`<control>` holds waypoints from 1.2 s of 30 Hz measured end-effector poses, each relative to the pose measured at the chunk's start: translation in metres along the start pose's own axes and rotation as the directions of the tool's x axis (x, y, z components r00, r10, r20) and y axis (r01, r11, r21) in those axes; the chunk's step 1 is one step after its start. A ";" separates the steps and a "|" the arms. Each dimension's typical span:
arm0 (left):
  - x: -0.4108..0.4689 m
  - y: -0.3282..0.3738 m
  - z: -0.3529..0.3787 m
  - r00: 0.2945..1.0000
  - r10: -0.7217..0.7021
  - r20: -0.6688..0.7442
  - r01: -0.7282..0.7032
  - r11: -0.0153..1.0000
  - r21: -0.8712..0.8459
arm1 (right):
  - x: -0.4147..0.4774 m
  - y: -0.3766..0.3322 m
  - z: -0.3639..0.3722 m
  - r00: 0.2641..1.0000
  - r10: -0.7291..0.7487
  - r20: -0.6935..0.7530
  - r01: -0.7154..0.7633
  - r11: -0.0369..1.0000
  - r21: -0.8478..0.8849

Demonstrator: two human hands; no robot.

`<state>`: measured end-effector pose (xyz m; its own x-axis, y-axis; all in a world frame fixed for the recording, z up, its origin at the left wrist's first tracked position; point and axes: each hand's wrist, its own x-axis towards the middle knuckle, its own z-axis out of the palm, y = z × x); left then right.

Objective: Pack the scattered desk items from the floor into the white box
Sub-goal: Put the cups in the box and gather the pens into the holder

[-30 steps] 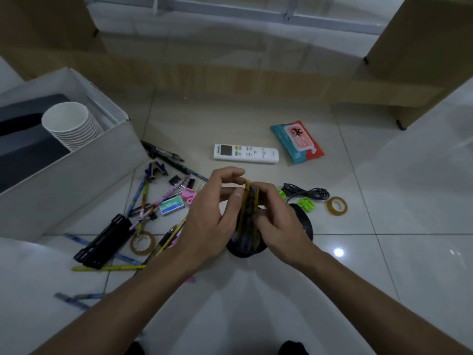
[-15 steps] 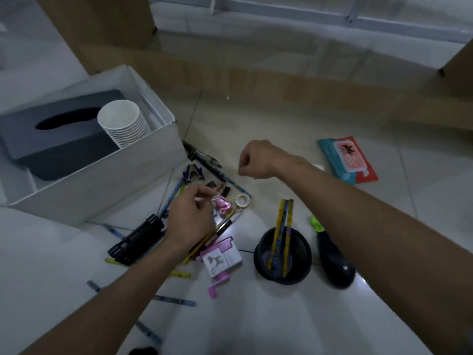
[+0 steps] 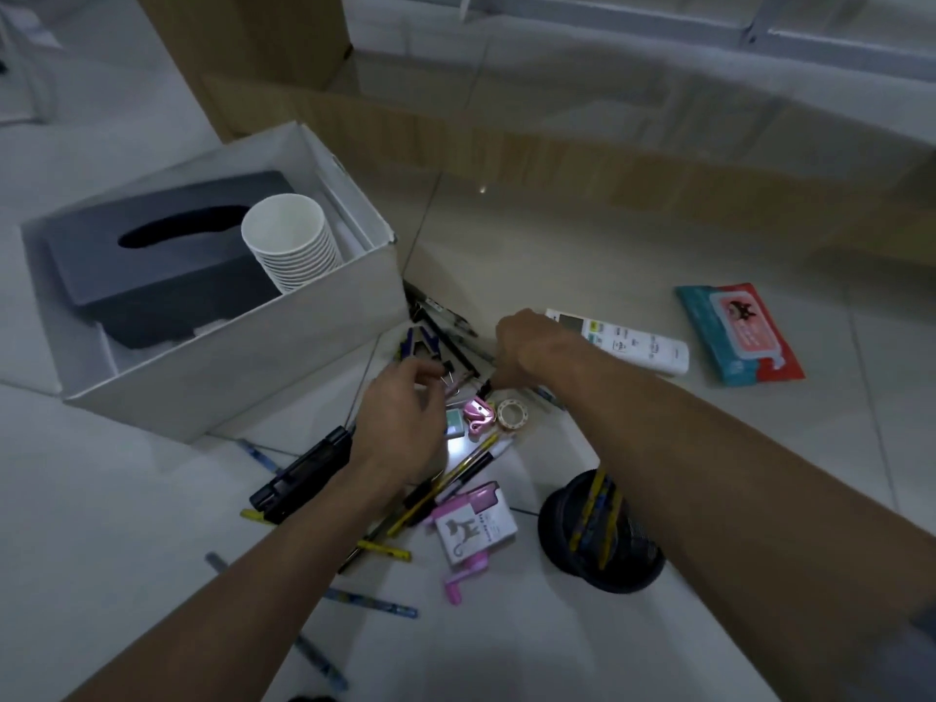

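Head view: your left hand point(image 3: 400, 418) and right hand point(image 3: 521, 347) curl over the pens point(image 3: 456, 347), grips unclear; bunch several together before lifting to the white box point(image 3: 253, 357)

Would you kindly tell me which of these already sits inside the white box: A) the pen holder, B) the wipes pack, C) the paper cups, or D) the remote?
C: the paper cups lie inside the white box, beside a grey tissue box.

One wide-angle head-worn view, looked forward and steeply down at the floor point(image 3: 557, 255), hung close above it, white box point(image 3: 243, 367) fell at upper left of frame.
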<state>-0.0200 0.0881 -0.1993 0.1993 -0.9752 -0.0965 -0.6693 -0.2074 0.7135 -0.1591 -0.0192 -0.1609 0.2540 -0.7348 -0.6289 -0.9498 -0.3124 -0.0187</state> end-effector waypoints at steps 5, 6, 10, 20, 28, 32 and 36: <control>0.016 0.028 -0.005 0.908 -0.365 0.207 0.418 0.744 -0.521 | -0.023 0.000 -0.041 0.993 -0.091 0.072 0.079 0.984 0.161; 0.019 0.031 -0.006 0.891 -0.378 0.250 0.449 0.666 -0.595 | -0.026 -0.008 -0.044 0.985 -0.146 0.089 0.125 0.971 0.205; 0.024 0.022 -0.010 0.788 -0.566 0.240 0.493 0.348 -0.798 | -0.022 -0.030 -0.044 0.966 -0.252 0.057 0.215 0.907 0.362; 0.020 -0.006 -0.048 0.612 -0.723 0.319 0.594 0.154 -0.790 | 0.000 -0.060 0.013 0.915 -0.396 -0.072 0.391 0.917 -0.082; 0.017 0.004 -0.049 0.644 -0.762 0.067 0.411 0.271 -0.870 | -0.021 -0.043 -0.049 0.941 -0.333 -0.057 0.336 0.940 0.053; 0.011 0.007 -0.050 0.705 -0.706 0.061 0.423 0.351 -0.835 | -0.030 -0.055 -0.051 0.959 -0.284 -0.005 0.267 0.898 0.351; 0.014 -0.006 -0.045 0.719 -0.572 0.396 0.599 0.219 -0.770 | -0.040 -0.088 -0.024 0.919 -0.375 0.123 0.169 0.655 0.736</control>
<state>0.0193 0.0796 -0.1738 0.2430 -0.6129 -0.7519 0.5239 -0.5694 0.6334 -0.0819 0.0236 -0.1154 0.5668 -0.4840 -0.6667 -0.7142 0.1147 -0.6904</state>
